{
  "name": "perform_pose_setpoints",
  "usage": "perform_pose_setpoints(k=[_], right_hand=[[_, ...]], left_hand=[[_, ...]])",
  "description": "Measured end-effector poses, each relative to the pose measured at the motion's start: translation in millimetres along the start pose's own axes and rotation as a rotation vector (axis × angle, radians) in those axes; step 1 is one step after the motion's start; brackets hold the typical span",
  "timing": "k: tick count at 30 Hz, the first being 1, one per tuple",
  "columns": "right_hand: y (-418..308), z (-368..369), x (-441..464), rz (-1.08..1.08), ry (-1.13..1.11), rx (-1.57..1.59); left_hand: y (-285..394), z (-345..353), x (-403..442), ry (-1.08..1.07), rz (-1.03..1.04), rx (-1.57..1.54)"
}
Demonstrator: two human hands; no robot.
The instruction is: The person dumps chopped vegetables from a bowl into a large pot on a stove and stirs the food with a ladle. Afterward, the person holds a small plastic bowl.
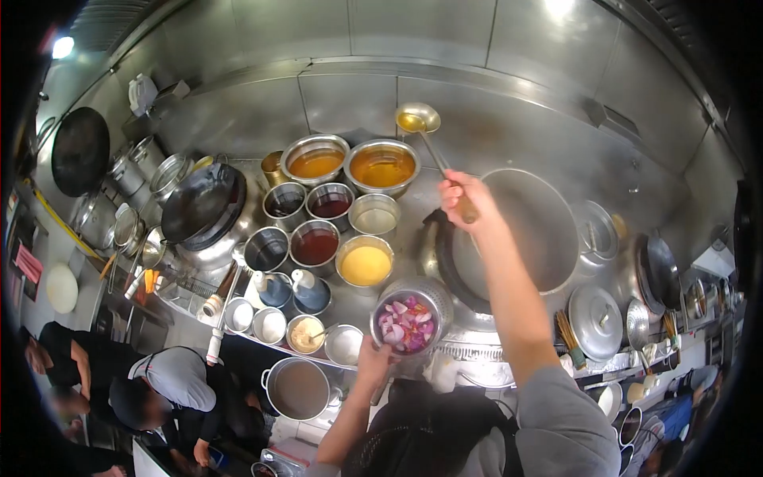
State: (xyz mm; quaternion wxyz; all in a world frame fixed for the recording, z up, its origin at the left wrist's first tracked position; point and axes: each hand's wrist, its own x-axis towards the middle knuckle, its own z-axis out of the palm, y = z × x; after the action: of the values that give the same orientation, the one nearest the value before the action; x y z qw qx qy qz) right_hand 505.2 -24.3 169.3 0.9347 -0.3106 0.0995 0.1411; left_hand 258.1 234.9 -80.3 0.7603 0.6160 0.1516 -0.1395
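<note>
So the ladle [433,147] is up at the far side of the counter, just right of the wide bowls, its round metal cup holding some golden liquid. Right hand [465,196] has its fingers wrapped round the handle, near a brown, wood-looking end. Left hand [377,362] is gripping the near-left side of a round metal container [433,338] full of glossy, chunky purple-and-white pieces, look like onion. There's a dotted metal surface right behind it; can't tell if that's its own wall.

Right of that sits a huge round wok [517,230], hazy inside. Left of the wok, two shiny steel bowls [389,191] hold orange-amber liquid, with cylindrical tubs on their near side: dark red sauce [315,245], smooth yellow stuff [366,261]. Squeeze bottles [274,292] with pale nozzles stand nearer. Far left, stacked black woks [199,207]; right, a dull domed lid [596,326]. Brushed-looking steel panels [429,36] line the far wall.
</note>
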Motion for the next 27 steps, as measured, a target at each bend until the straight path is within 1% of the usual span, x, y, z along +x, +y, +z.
perform_pose_setpoints(k=[2, 4, 6, 8, 10, 11, 12, 13, 14, 16, 18, 19, 21, 22, 24, 25, 27], right_hand=[[-33.1, -6.0, -60.8, 0.041, -0.07, 0.017], [-68.5, -27.0, -125.7, 0.044, -0.116, -0.072], [-91.5, -12.8, -206.4, 0.05, -0.012, -0.058], [-114.2, -30.6, -267.7, 0.06, 0.016, -0.153], [-130.0, -54.9, -313.9, 0.09, 0.025, -0.261], [-143.4, -85.0, -329.6, 0.22, -0.034, -0.28], [-140.6, -89.8, -339.5, 0.218, -0.027, -0.268], [-132.9, -88.4, -346.6, 0.15, 0.196, -0.347], [-129.3, -90.5, -353.6, 0.082, 0.418, -0.421], [-127.2, -129.2, -346.9, 0.123, 0.467, -0.509], [-130.8, -181.3, -334.7, 0.191, 0.421, -0.587], [-127.2, -198.1, -332.3, 0.192, 0.419, -0.579], [-127.6, -220.5, -328.7, 0.11, 0.417, -1.12], [-135.2, -231.5, -335.5, 0.112, 0.403, -1.12], [-146.1, -259.5, -356.9, -0.203, 0.257, -2.13], [-156.6, -230.0, -378.0, -0.036, 0.388, -2.038], [-189.3, -195.0, -410.8, 0.124, 0.375, -2.013]], left_hand=[[4.7, 4.5, -2.2, -0.017, -0.001, -0.059], [18.4, 10.7, -10.2, -0.035, 0.026, -0.081], [22.9, 10.3, -11.8, -0.004, 0.032, 0.003], [25.8, 8.1, -12.3, 0.019, 0.051, 0.078], [38.3, 9.8, -14.4, 0.041, 0.003, 0.084], [49.6, 14.6, -18.7, 0.027, 0.022, 0.084], [64.0, 20.4, -25.4, 0.013, 0.043, 0.085], [80.4, 28.0, -32.3, 0.035, 0.046, 0.144], [80.3, 25.3, -27.6, 0.031, 0.045, 0.124], [94.7, 31.2, -27.2, 0.014, 0.09, 0.23], [110.4, 52.2, -33.0, 0.022, 0.119, 0.237], [120.1, 63.0, -36.8, 0.023, 0.145, 0.207], [141.4, 85.4, -47.7, 0.012, 0.152, 0.223], [147.5, 94.7, -48.9, 0.012, 0.162, 0.215], [159.1, 108.1, -43.0, -0.04, 0.176, 0.161], [169.8, 123.5, -46.0, -0.052, 0.184, 0.153], [187.6, 145.7, -37.9, -0.111, 0.203, 0.214]])
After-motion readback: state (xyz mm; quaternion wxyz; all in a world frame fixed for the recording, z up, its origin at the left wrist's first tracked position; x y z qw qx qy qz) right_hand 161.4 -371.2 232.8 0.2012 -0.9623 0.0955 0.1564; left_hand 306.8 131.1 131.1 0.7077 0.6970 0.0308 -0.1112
